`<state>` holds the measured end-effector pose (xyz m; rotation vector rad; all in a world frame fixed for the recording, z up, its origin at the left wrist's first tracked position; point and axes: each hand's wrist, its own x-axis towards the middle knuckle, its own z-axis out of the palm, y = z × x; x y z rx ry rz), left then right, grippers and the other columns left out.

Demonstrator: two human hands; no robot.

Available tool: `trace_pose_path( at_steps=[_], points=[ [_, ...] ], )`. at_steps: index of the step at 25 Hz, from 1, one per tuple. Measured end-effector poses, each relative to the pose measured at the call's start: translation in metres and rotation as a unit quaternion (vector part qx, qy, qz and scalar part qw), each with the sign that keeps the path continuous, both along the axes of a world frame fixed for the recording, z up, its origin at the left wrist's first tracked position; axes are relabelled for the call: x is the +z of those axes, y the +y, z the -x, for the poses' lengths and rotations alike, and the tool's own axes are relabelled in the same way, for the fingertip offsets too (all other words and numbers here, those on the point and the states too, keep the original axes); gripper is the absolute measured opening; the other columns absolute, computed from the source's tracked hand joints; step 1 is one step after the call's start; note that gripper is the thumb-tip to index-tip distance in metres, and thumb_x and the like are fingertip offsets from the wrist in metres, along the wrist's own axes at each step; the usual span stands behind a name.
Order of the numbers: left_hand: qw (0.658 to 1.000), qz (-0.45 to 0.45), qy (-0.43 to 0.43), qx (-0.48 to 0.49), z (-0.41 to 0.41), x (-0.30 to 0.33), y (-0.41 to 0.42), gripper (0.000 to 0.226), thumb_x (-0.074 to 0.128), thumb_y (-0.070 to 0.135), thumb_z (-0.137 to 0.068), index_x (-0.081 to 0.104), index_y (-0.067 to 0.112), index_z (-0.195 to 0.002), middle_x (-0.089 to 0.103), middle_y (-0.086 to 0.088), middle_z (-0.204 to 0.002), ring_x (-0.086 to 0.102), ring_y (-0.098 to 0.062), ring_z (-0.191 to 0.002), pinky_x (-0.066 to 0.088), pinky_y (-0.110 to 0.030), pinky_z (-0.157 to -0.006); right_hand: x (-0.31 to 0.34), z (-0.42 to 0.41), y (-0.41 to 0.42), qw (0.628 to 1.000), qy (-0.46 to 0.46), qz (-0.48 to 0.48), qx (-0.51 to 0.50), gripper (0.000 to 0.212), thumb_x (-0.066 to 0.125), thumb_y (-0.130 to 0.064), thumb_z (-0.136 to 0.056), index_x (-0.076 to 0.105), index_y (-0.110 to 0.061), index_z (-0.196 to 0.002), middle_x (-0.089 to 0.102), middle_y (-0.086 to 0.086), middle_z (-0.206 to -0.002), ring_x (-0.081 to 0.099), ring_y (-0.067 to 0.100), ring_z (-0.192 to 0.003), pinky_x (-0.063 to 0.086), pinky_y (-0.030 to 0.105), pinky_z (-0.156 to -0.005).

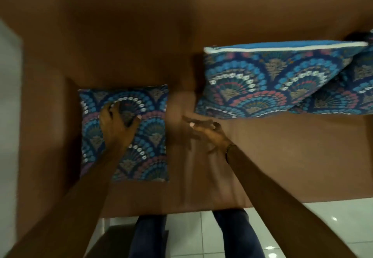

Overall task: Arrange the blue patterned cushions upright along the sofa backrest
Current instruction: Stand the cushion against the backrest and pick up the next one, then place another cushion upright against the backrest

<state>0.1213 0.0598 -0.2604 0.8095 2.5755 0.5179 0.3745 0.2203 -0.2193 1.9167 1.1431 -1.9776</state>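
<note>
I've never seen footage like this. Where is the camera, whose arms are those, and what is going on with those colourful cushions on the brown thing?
The single picture comes from a camera on a person's head, looking down. No machine here: the arms are the wearer's own. The brown surface is a sofa. One blue patterned cushion lies flat on the seat, the left hand pressing on it. The right hand, blurred, is open and holds nothing. Another cushion stands against the backrest, with a third cushion partly behind it.
</note>
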Motion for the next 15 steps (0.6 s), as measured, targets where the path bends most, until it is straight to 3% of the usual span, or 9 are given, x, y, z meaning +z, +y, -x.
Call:
trace_pose_path(
  at_steps=[2, 4, 5, 7, 9, 11, 13, 15],
  points=[
    [0.993, 0.044, -0.059, 0.091, 0.036, 0.0, -0.034, 0.117, 0.082, 0.063, -0.078, 0.023, 0.01, -0.164, 0.023, -0.02, -0.171, 0.025, -0.042, -0.156, 0.029, -0.061, -0.125, -0.003, 0.056, -0.034, 0.997, 0.036, 0.056, 0.039, 0.053, 0.075, -0.043, -0.095, 0.051, -0.033, -0.141, 0.054, -0.012, -0.137, 0.053, 0.028, -0.135, 0.045, 0.063, -0.114],
    [0.966, 0.039, -0.169, 0.19, 0.068, -0.006, -0.055, 0.141, 0.091, 0.07, -0.058, 0.019, 0.015, -0.166, 0.03, -0.015, -0.17, 0.033, -0.037, -0.154, 0.034, -0.056, -0.124, -0.01, 0.105, -0.064, 0.994, 0.081, 0.051, 0.05, 0.067, 0.079, -0.043, -0.092, 0.05, -0.023, -0.148, 0.051, -0.013, -0.138, 0.052, 0.032, -0.142, 0.046, 0.056, -0.116],
    [0.944, 0.025, -0.23, 0.237, 0.08, -0.009, -0.063, 0.147, 0.093, 0.074, -0.046, 0.027, 0.016, -0.164, 0.041, -0.013, -0.166, 0.044, -0.035, -0.149, 0.042, -0.054, -0.12, -0.026, 0.122, -0.079, 0.992, 0.111, 0.039, 0.035, 0.073, 0.089, -0.045, -0.082, 0.056, -0.021, -0.143, 0.061, -0.009, -0.137, 0.058, 0.034, -0.139, 0.051, 0.056, -0.112],
    [0.908, -0.024, -0.315, 0.277, 0.095, -0.013, -0.077, 0.131, 0.098, 0.067, -0.04, 0.051, 0.017, -0.152, 0.062, -0.008, -0.15, 0.064, -0.027, -0.131, 0.055, -0.047, -0.109, -0.045, 0.146, -0.099, 0.991, 0.131, 0.016, 0.013, 0.086, 0.101, -0.043, -0.066, 0.058, -0.023, -0.138, 0.073, 0.001, -0.13, 0.07, 0.036, -0.124, 0.062, 0.057, -0.095],
    [0.9, -0.09, -0.331, 0.269, 0.093, -0.009, -0.082, 0.107, 0.102, 0.05, -0.048, 0.06, 0.017, -0.14, 0.07, -0.004, -0.137, 0.07, -0.023, -0.12, 0.06, -0.046, -0.102, -0.032, 0.154, -0.11, 0.989, 0.138, -0.023, -0.041, 0.058, 0.094, -0.017, -0.079, 0.061, -0.023, -0.126, 0.077, 0.002, -0.116, 0.077, 0.029, -0.106, 0.069, 0.037, -0.069],
    [0.909, -0.163, -0.299, 0.241, 0.089, 0.006, -0.082, 0.096, 0.104, 0.032, -0.054, 0.054, 0.015, -0.134, 0.069, -0.003, -0.132, 0.07, -0.02, -0.117, 0.061, -0.044, -0.1, -0.012, 0.156, -0.111, 0.986, 0.134, -0.074, -0.067, 0.052, 0.086, 0.004, -0.082, 0.063, -0.017, -0.123, 0.078, 0.0, -0.108, 0.079, 0.021, -0.093, 0.065, 0.024, -0.059],
    [0.917, -0.236, -0.253, 0.197, 0.098, 0.022, -0.074, 0.1, 0.104, 0.02, -0.057, 0.046, 0.012, -0.139, 0.063, -0.002, -0.135, 0.066, -0.014, -0.119, 0.058, -0.031, -0.102, 0.001, 0.161, -0.099, 0.972, 0.154, -0.159, -0.076, 0.066, 0.086, 0.016, -0.075, 0.061, -0.024, -0.121, 0.076, -0.006, -0.109, 0.078, 0.006, -0.088, 0.066, 0.024, -0.068],
    [0.925, -0.275, -0.22, 0.143, 0.118, 0.028, -0.063, 0.112, 0.104, 0.019, -0.055, 0.039, 0.007, -0.146, 0.056, 0.0, -0.142, 0.061, -0.008, -0.125, 0.052, -0.018, -0.105, 0.005, 0.174, -0.081, 0.956, 0.165, -0.236, -0.047, 0.082, 0.087, 0.021, -0.069, 0.053, -0.028, -0.125, 0.071, -0.009, -0.118, 0.075, -0.005, -0.094, 0.066, 0.024, -0.083]
  ],
)
